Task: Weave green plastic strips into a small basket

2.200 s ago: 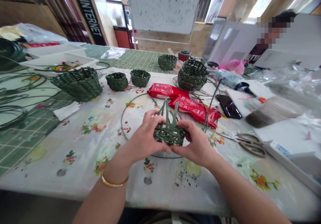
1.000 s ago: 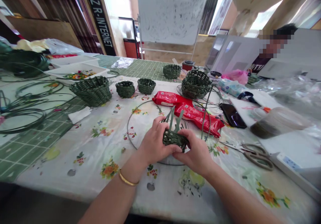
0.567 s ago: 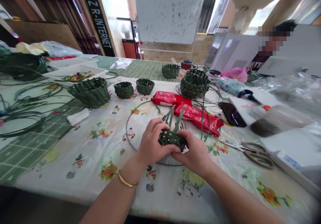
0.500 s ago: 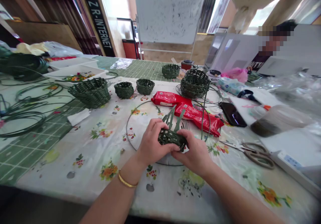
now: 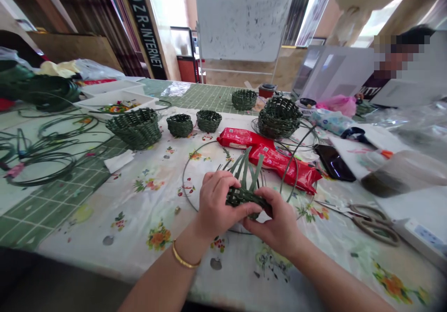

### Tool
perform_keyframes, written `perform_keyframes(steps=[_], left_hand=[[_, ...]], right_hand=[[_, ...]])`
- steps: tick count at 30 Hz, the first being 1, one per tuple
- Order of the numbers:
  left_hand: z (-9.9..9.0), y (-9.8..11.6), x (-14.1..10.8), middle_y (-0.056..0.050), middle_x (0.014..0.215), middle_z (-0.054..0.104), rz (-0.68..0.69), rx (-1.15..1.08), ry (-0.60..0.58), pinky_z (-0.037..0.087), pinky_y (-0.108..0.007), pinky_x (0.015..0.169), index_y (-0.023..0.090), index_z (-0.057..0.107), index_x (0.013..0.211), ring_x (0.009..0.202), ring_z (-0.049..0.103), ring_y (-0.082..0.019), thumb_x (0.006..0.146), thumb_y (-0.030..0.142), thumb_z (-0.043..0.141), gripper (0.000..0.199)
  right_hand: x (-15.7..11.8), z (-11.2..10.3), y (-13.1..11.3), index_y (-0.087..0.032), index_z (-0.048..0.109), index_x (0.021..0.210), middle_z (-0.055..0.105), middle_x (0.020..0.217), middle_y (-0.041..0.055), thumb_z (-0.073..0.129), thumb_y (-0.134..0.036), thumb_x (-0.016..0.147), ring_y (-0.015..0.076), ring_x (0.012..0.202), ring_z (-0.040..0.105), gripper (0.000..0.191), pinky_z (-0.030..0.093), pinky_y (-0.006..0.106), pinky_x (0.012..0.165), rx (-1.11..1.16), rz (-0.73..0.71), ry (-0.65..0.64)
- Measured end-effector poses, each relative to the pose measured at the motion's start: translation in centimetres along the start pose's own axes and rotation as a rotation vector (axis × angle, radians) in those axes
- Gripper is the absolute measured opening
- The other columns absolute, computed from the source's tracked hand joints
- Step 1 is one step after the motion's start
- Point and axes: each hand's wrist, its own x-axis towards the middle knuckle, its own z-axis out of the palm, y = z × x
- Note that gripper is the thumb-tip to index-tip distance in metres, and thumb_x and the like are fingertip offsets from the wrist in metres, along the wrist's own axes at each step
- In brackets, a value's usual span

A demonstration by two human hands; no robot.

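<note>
Between my hands is a small dark green woven basket (image 5: 240, 196), with flat strips sticking up from its far side. My left hand (image 5: 218, 202) wraps its left side, thumb laid across the near face. On the right, my right hand (image 5: 277, 216) pinches the rim and side between thumb and fingers. Both hands partly cover the basket. A long thin green strand (image 5: 185, 172) loops over the tablecloth around and behind it. Just beyond lie red plastic packets (image 5: 268, 156).
Finished-looking woven baskets (image 5: 134, 128) stand farther back, including a larger basket (image 5: 279, 118). Scissors (image 5: 370, 219), a phone (image 5: 334, 162) and a power strip (image 5: 424, 240) lie at right. Coiled strands (image 5: 45, 163) and white trays (image 5: 118, 101) are at left. A person (image 5: 380, 77) is at far right.
The view has shifted, so everything sits slightly farther right. The basket is tipped a little more in my hands, and my right fingers have moved along its rim.
</note>
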Motion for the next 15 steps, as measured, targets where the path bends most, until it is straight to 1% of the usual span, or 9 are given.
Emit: perform_keyframes(steps=[2,5,8,11,15], left_hand=[[-0.31,0.30,0.08,-0.002,0.075,0.059,0.018,0.008,0.027,0.045,-0.033,0.072,0.020,0.049,0.081,0.076,0.058,-0.018,0.068,0.047,0.072,0.038],[-0.77,0.76,0.24,-0.001,0.072,0.059,0.032,0.012,0.058,0.043,-0.032,0.069,0.020,0.049,0.077,0.071,0.057,-0.016,0.070,0.046,0.071,0.035],[-1.06,1.07,0.33,0.000,0.069,0.060,0.029,0.000,0.067,0.042,-0.031,0.067,0.020,0.048,0.075,0.068,0.057,-0.015,0.071,0.045,0.071,0.034],[-1.02,1.13,0.29,0.002,0.067,0.060,0.023,-0.014,0.076,0.041,-0.031,0.066,0.020,0.048,0.072,0.064,0.059,-0.013,0.073,0.046,0.069,0.033],[-0.42,0.79,-0.03,0.002,0.065,0.061,-0.003,-0.041,0.079,0.041,-0.031,0.067,0.020,0.048,0.070,0.064,0.060,-0.013,0.075,0.046,0.067,0.032]], right_hand=[[-0.23,0.17,-0.09,-0.024,0.048,0.103,0.064,0.074,-0.0020,0.071,-0.033,0.063,0.0117,0.051,0.056,0.046,0.046,0.025,0.050,0.041,-0.025,0.024],[-0.52,0.32,-0.19,-0.024,0.049,0.098,0.061,0.068,-0.0044,0.072,-0.033,0.066,0.0110,0.051,0.055,0.041,0.045,0.024,0.049,0.086,-0.078,0.039],[-0.75,0.36,-0.20,-0.024,0.050,0.096,0.060,0.065,-0.0041,0.070,-0.036,0.069,0.0109,0.050,0.054,0.036,0.043,0.024,0.046,0.105,-0.124,0.049],[-0.70,0.27,-0.30,-0.023,0.051,0.092,0.057,0.061,-0.0043,0.068,-0.036,0.071,0.0110,0.049,0.053,0.030,0.040,0.023,0.043,0.081,-0.147,0.044],[-0.16,0.15,-0.56,-0.022,0.051,0.081,0.056,0.057,-0.0049,0.068,-0.035,0.069,0.0098,0.046,0.051,0.025,0.033,0.022,0.040,0.005,-0.159,0.007]])
